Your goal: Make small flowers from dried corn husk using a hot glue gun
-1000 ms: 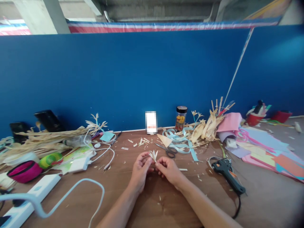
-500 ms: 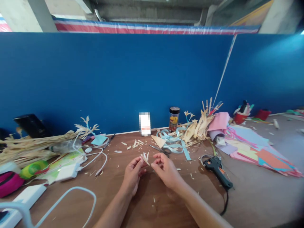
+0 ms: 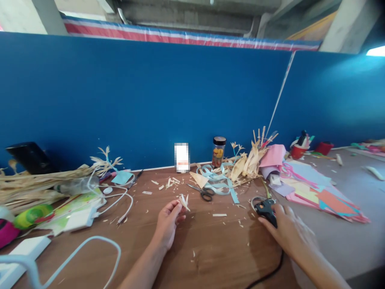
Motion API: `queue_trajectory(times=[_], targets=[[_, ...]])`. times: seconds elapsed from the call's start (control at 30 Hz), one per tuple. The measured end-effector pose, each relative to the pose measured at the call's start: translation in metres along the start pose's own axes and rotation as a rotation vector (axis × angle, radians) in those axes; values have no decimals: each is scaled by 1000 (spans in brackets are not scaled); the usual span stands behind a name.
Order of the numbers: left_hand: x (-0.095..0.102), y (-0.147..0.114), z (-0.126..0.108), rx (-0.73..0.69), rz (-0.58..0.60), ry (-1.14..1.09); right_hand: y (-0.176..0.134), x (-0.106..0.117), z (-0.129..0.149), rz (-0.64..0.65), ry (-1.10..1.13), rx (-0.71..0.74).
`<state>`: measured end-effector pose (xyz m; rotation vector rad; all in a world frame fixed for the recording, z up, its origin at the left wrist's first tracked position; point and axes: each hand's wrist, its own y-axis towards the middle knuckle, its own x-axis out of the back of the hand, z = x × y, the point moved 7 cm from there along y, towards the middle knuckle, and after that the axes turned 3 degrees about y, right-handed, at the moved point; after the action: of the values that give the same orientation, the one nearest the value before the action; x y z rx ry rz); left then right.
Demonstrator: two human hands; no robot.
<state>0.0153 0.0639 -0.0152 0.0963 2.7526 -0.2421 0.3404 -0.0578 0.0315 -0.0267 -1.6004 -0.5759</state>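
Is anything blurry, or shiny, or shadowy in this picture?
Head view: pale glare on the right part of the blue wall; head view: the right hand looks a little smeared, the left hand clearer; head view: a soft shadow on the brown table, left of the right forearm; head view: blocky squares blur the small white thing by the wall.

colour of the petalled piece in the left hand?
Pale cream: the petalled piece in the left hand shows best in the head view.

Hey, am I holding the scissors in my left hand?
No, the left hand pinches a pale petal-like piece, while the scissors lie on the brown table.
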Motion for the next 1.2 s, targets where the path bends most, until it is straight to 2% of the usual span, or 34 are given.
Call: queue_trajectory(times=[0.1, 0.2, 0.4, 0.57, 0.8, 1.03, 1.1, 1.2], targets=[[1, 0, 0, -9, 5, 2, -1, -14, -5, 90, 6, -13], [1, 0, 1, -18, 8, 2, -1, -15, -5, 44, -22, -4], [1, 0, 1, -36, 22, 20, -3, 21, 0, -236, 41, 9], [0, 1, 0, -45, 30, 14, -6, 45, 19, -294, 252, 13], [1, 1, 3, -26, 31, 10, 6, 38, 31, -236, 428, 9], [1, 2, 3, -17, 21, -2, 10, 35, 9, -153, 565, -164], [1, 2, 4, -15, 23, 5, 9, 31, 7, -91, 724, -179], [1, 3, 4, -9, 25, 2, 8, 20, 12, 5, 1140, -180]])
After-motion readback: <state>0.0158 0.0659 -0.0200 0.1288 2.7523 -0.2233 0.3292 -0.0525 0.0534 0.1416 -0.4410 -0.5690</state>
